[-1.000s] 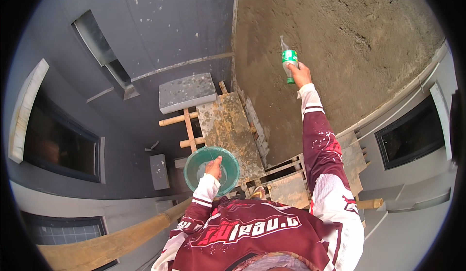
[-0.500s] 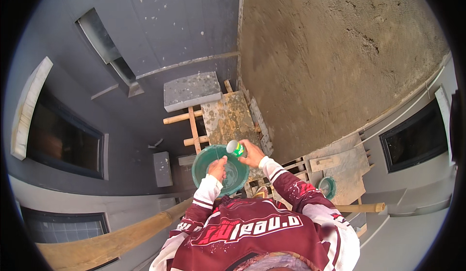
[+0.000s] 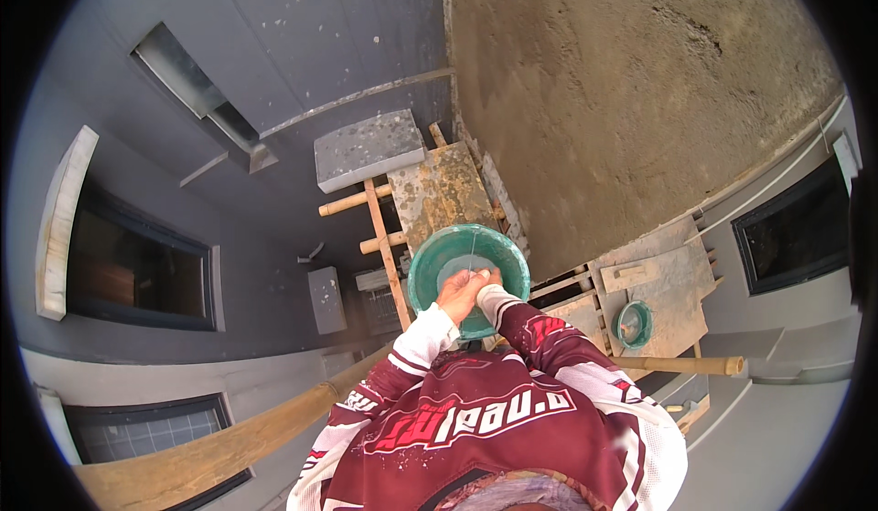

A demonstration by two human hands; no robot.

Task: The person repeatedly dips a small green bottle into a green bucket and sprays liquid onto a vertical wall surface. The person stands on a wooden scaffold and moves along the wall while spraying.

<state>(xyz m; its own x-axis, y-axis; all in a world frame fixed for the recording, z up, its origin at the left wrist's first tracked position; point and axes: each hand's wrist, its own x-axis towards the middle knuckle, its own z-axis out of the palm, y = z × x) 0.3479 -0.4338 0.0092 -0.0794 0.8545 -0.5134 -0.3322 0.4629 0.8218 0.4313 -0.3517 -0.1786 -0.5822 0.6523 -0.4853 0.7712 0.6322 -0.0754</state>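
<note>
A green plastic bucket (image 3: 425, 268) hangs below my chest with a thin wire handle across its opening and a pale grey round area inside. My left hand (image 3: 457, 296) is closed on the wire handle over the bucket. Directly beside it, touching it, my right hand (image 3: 487, 284) is curled down into the bucket, mostly hidden behind the left hand and my sleeve cuff. The green-labelled bottle is out of sight, so what the right hand grips is unclear.
Stained boards (image 3: 439, 191) on bamboo poles (image 3: 347, 202) and a grey block (image 3: 366, 150) lie beyond. A smaller green tub (image 3: 633, 323) sits right. A bamboo rail (image 3: 201, 438) crosses lower left. Wet plaster (image 3: 631, 90) covers the upper-right surface; windows flank both sides.
My right hand came down from the plaster with the bottle into the bucket, meeting my left hand; the bottle is now hidden. Bucket and left hand moved up and right in view.
</note>
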